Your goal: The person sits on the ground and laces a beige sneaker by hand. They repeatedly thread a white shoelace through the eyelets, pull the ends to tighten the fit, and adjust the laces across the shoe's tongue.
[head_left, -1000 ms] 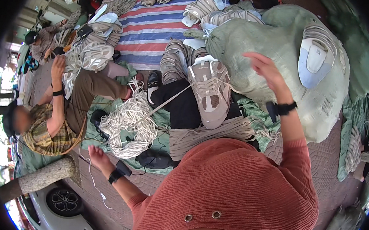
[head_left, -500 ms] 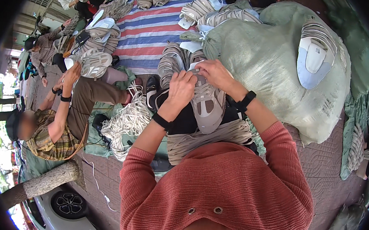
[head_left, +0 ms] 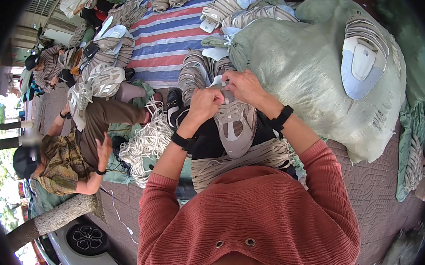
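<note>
A grey-beige shoe upper (head_left: 234,129) with mesh panels and laces across its middle lies over my lap, toe toward me. My right hand (head_left: 247,89) is closed at its far end, thumb and fingers pinching near the top eyelets. Just left of the upper's lacing, my left hand (head_left: 205,104) is closed with the fingertips together; whatever they hold is too small to make out. A pale lining piece (head_left: 217,80) shows between the hands. Bundled grey uppers (head_left: 192,77) rest just beyond my left hand. A stack of similar beige uppers (head_left: 209,174) lies across my lap, nearest my body.
A heap of white laces (head_left: 147,145) lies left of my legs. At the right bulges a large pale green sack (head_left: 315,71) with a single upper (head_left: 364,62) on top. A striped sheet (head_left: 167,36) carries more bundles. A co-worker (head_left: 65,159) sits close on the left.
My left hand has drawn back toward me and left, apart from my right hand, which stays at the upper. The co-worker's near hand has left the shoe upper and swung toward me.
</note>
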`<state>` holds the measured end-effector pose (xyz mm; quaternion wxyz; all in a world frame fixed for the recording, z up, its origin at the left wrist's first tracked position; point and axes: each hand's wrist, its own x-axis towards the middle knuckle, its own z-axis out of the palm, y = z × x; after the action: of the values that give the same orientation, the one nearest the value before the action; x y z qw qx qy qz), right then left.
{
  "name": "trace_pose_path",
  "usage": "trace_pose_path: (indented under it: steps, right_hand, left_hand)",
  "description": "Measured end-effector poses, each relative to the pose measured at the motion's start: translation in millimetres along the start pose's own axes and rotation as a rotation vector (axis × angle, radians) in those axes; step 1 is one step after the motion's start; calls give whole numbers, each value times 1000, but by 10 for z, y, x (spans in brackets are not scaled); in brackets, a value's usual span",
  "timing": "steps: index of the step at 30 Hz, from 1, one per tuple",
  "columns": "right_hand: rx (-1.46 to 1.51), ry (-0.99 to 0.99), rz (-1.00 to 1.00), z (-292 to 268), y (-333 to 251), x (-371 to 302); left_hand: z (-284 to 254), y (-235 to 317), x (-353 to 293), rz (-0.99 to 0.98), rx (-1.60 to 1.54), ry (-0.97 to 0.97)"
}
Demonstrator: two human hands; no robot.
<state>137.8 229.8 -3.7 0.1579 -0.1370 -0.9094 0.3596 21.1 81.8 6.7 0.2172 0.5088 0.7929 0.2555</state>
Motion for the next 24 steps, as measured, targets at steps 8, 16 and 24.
trace_pose_path:
  steps: [8,16,24]
  right_hand:
    - [-102,-177,-53,-248,-25,-37]
    - [-494,-308,-176,-192,19,-57]
    - [-393,-431,-291,-173,-111,15]
  left_hand:
    - [-56,46,-100,256,290,232]
    - [150,-88,-6,199,111,167]
    - [116,-137,-61,166,169,159]
